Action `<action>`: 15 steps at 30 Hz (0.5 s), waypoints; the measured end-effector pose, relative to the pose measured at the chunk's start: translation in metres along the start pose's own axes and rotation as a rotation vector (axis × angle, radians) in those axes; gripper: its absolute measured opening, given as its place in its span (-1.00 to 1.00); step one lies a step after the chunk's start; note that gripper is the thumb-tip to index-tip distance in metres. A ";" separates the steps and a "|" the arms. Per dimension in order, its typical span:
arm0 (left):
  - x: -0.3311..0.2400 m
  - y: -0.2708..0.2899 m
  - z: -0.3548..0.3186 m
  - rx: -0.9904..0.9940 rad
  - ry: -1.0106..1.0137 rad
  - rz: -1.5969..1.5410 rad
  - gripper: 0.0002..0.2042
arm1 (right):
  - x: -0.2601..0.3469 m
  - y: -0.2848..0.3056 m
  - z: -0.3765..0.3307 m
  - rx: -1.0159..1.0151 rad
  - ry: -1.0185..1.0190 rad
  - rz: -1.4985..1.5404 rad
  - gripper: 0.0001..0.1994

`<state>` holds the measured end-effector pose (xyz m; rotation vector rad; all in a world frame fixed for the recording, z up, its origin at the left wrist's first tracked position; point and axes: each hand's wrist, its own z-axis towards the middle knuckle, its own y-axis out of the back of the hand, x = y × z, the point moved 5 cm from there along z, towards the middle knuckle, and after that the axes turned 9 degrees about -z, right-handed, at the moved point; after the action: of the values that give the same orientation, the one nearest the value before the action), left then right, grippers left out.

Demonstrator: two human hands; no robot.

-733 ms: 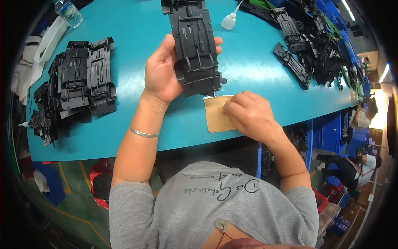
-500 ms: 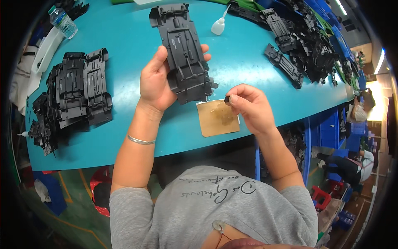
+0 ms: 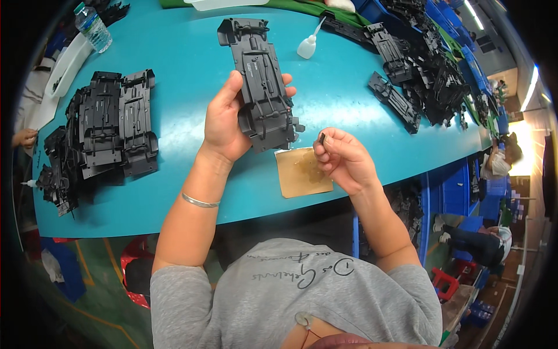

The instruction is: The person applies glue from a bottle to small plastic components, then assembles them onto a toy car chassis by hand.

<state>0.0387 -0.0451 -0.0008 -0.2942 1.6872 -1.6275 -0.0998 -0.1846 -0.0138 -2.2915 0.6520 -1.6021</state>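
A long black plastic toy-car chassis (image 3: 261, 81) is held up over the teal table by my left hand (image 3: 226, 122), thumb along its left edge and fingertips showing past its right edge. My right hand (image 3: 347, 160) pinches a small black plastic piece (image 3: 322, 138) between thumb and fingers, just right of the chassis's near end and apart from it. Beneath that hand lies a tan square pad (image 3: 299, 174) with a wet, darker patch. The piece is too small for its exact kind to show.
Similar black chassis (image 3: 119, 119) stand stacked on the left. A heap of black parts (image 3: 433, 75) fills the right side of the teal table (image 3: 180, 192). Farther back are a white squeeze bottle (image 3: 307, 46) and a water bottle (image 3: 93, 28). Another person's hand (image 3: 24, 138) shows at far left.
The chassis in my left hand has shifted slightly down and right in the picture. My right hand has turned a little, still pinching the small piece. A person's hand has appeared at far left.
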 end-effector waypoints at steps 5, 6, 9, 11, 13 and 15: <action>0.003 0.002 0.000 -0.052 -0.066 0.123 -0.38 | 0.009 -0.017 -0.006 -0.094 0.215 -0.293 -0.91; 0.004 0.002 0.000 -0.058 -0.068 0.126 -0.38 | 0.017 -0.027 -0.011 -0.157 0.405 -0.515 -0.93; 0.004 -0.002 -0.001 -0.046 -0.127 0.160 -0.40 | 0.035 -0.057 -0.017 -0.272 0.842 -1.019 -0.91; 0.003 -0.009 -0.003 -0.036 -0.182 0.240 -0.43 | 0.037 -0.075 -0.019 -0.276 1.083 -1.228 -0.82; 0.003 -0.011 -0.004 -0.029 -0.188 0.256 -0.43 | 0.033 -0.082 -0.015 -0.294 1.189 -1.296 -0.81; 0.003 -0.011 -0.004 -0.023 -0.197 0.270 -0.44 | 0.029 -0.087 -0.015 -0.314 1.345 -1.398 -0.77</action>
<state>0.0301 -0.0455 0.0083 -0.2192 1.5253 -1.3367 -0.0870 -0.1235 0.0554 -1.3083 -0.9166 -3.8360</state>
